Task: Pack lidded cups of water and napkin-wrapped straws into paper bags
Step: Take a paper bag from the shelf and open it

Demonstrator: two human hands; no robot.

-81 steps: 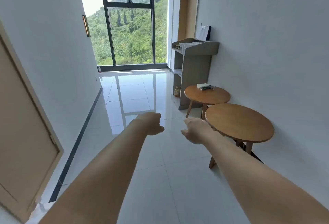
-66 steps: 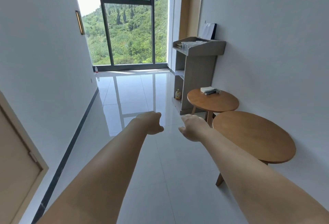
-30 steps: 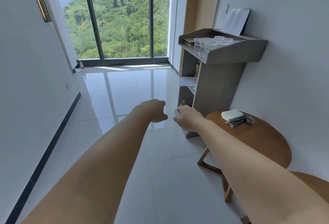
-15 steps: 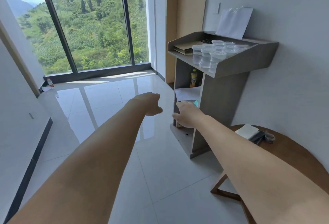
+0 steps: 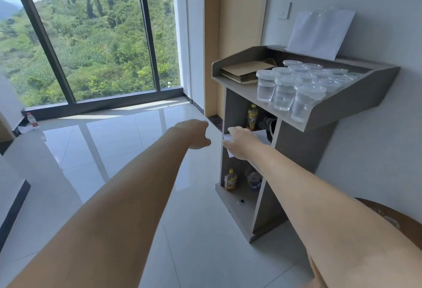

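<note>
Stand [image 5: 354, 95] looms nearer, clear lidded cups [image 5: 284, 94] water-filled; fingers of left hand [image 5: 194, 134] clenched, right hand [image 5: 239, 142] unclear.

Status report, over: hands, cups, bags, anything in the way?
Left hand and right hand empty, fingers curled. Lidded cups and paper bags untouched on stand top. Path to them open.

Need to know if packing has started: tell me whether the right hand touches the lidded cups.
Apart. Head view: right hand hangs before the stand's middle shelf, lidded cups stand above on its top.
</note>
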